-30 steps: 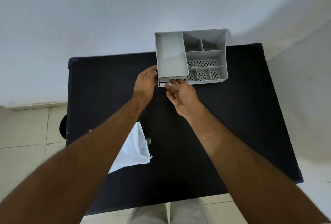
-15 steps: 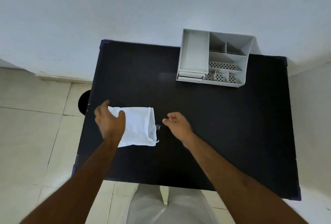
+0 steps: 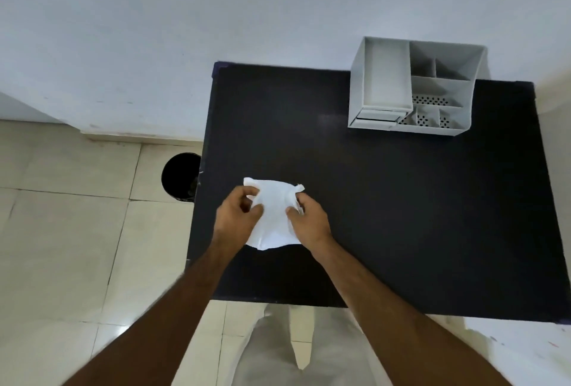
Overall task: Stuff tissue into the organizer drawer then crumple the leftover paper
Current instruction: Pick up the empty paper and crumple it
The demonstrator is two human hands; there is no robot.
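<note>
**Both hands grip the paper**

The white paper point(image 3: 273, 215) lies on the near left of the black counter point(image 3: 401, 215). The left hand point(image 3: 238, 215) pinches its left edge and the right hand point(image 3: 309, 222) its right edge (the sheet bows up between them). The grey organizer point(image 3: 414, 89) stands at the far right, drawer point(image 3: 378, 118) nearly closed.
</note>
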